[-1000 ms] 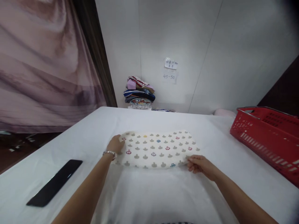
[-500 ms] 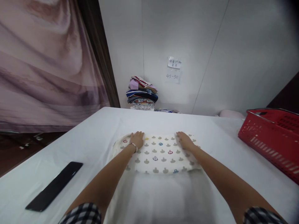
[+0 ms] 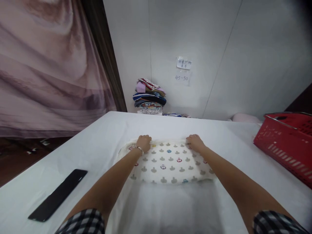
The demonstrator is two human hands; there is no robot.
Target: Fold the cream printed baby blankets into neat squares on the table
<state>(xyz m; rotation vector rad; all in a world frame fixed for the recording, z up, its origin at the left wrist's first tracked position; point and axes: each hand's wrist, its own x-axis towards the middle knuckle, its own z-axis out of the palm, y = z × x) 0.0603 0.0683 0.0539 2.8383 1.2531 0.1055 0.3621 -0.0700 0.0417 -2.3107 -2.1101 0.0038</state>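
A white cloth (image 3: 168,164) printed with grey mushroom shapes and a few coloured ones lies partly folded over on the table, its plain whitish part reaching toward me. At its far edge on the left, my left hand (image 3: 144,144), with a bracelet at the wrist, is closed with the fingers curled on the fabric. My right hand (image 3: 195,143) grips the same far edge on the right, fingers bent over it. The fingertips of both hands are partly hidden.
A long black flat object (image 3: 58,195) lies on the white tabletop (image 3: 102,139) at left. To the right stands a red plastic basket (image 3: 280,146). Folded clothes (image 3: 149,97) are stacked by the wall beyond the table. A pink curtain (image 3: 53,71) hangs at left.
Both hands have gone from lying flatter on the cloth to curled fingers at its far edge. The view has shifted slightly.
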